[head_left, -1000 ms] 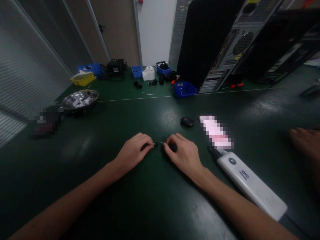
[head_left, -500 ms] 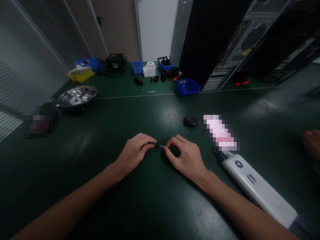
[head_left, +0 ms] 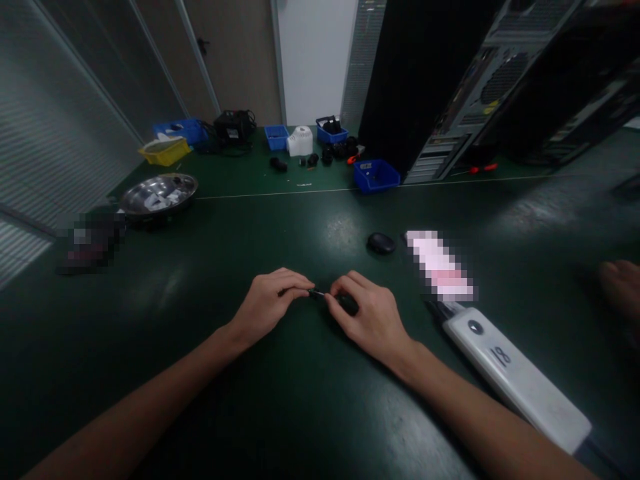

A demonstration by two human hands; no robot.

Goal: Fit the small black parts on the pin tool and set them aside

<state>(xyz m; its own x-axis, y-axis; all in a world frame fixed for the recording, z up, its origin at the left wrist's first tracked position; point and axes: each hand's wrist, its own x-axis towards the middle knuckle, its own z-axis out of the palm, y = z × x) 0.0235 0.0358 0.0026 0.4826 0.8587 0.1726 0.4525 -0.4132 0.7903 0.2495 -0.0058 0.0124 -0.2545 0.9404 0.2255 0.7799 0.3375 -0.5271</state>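
Just above the green tabletop, my left hand (head_left: 273, 298) pinches a small dark part (head_left: 313, 293) between thumb and fingers. Its exact kind is too small and covered to make out. My right hand (head_left: 374, 312), fingers curled, grips a screwdriver (head_left: 349, 305) by its dark handle. The thin metal shaft points left and its tip meets the small part. Both hands are close together, fingertips facing each other. A black computer mouse (head_left: 381, 243) lies beyond my right hand.
To the right lie a white power strip (head_left: 517, 377) marked 18 and a blurred-out phone-like slab (head_left: 440, 265). Another person's hand (head_left: 620, 283) rests at the right edge. Farther back are a metal bowl (head_left: 159, 195), a blue bin (head_left: 376, 177), a yellow tray (head_left: 166, 153) and computer towers (head_left: 430, 160).
My right hand has shifted slightly left, bringing the screwdriver and the small part a little closer to my left fingertips. Both grips stay the same. The view has turned slightly.
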